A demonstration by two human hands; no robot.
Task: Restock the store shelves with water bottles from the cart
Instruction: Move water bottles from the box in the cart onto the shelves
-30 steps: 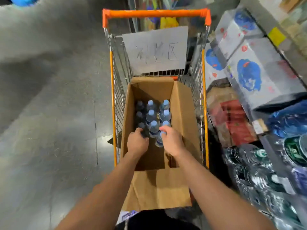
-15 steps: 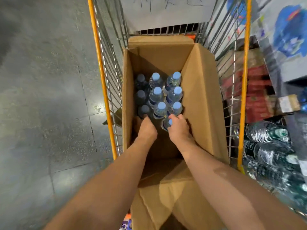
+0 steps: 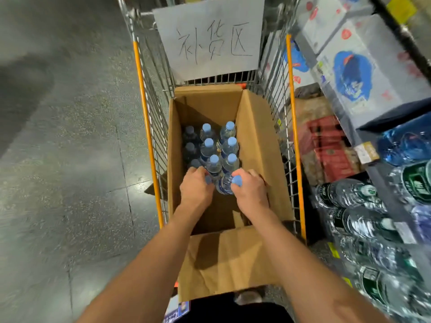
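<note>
Bottle: I see my right hand curled round the neck of the near bottle, upright in the box.
Left hand: curled on the bottle beside it, only its cap showing.
Axis: vertical, so I judge the lift is straight up.
Box: sits in the cart.
Shelf: to my right, nearer the right hand.
Floor: grey tile, left.
</note>
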